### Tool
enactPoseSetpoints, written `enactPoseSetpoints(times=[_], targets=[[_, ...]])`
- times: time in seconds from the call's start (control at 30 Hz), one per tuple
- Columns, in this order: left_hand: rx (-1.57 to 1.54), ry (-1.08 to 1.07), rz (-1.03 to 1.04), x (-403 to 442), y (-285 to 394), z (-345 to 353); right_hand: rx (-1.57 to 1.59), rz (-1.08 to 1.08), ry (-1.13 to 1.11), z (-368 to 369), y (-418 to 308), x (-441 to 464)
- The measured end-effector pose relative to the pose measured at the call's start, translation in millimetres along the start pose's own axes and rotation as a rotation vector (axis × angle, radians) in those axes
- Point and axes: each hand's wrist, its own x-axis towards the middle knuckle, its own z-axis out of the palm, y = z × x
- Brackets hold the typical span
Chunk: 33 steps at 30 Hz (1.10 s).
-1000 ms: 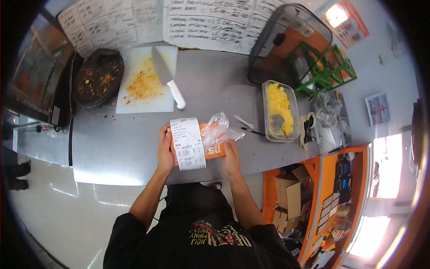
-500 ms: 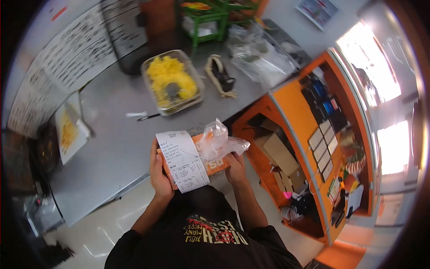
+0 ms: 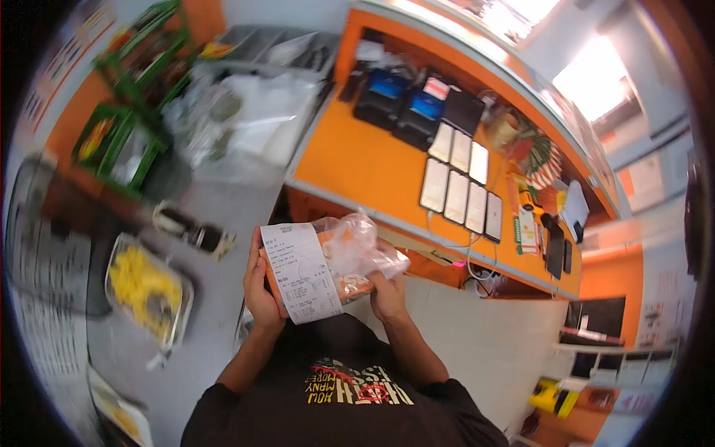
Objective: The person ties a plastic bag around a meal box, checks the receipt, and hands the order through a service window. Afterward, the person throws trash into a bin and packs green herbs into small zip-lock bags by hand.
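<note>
Because the left hand (image 3: pixel 262 299) and the right hand (image 3: pixel 389 299) have opposite ends, we think the orange box (image 3: pixel 351 286) is kept steady, up in front of the black shirt (image 3: pixel 328 365). Left fingers grip one end; right fingers grip the other, partly hidden by the clear plastic bag (image 3: pixel 356 242). The paper slip (image 3: pixel 302 272) lies across the top, maybe so we can read it. On our left, the grey bench (image 3: pixel 223 283) holds a tub of yellow food (image 3: pixel 145 283) and a green rack (image 3: pixel 130 119). Ahead, phones (image 3: pixel 455 197) lie in rows on the orange bench (image 3: pixel 357 164), perhaps so every screen shows. We also see a pale floor (image 3: pixel 484 328).
</note>
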Motion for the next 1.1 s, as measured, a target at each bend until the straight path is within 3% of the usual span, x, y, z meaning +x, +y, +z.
enactPoseSetpoints(times=[0.07,0.2,0.33,0.47,0.6,0.7,0.8,0.9,1.0,1.1], targets=[[-0.012,-0.045,-0.099,59,-15,13,-0.068,0.003,0.054,-7,-10,44],[-0.013,-0.129,-0.169,155,-46,38,-0.187,-0.207,0.050,-16,-9,125],[0.101,-0.202,-0.257,228,-74,64,-0.041,-0.133,0.123,-42,1,181],[0.115,-0.221,-0.296,285,-113,61,-0.236,-0.154,0.064,-72,9,218],[0.321,-0.166,-0.373,303,-106,70,-0.546,-0.083,-0.009,-124,-45,246],[0.678,-0.152,-0.152,304,-107,55,-0.753,-0.245,0.137,-200,-88,302],[1.769,-0.124,0.270,278,-83,107,-1.146,-0.464,0.186,-259,-146,370],[1.882,-0.371,0.278,254,-73,163,-1.324,-0.518,0.119,-310,-147,437],[1.864,-0.467,0.219,237,-91,186,-1.325,-0.324,-0.032,-317,-155,479],[1.760,-0.411,0.190,225,-108,192,-1.337,-0.256,-0.143,-313,-149,494]])
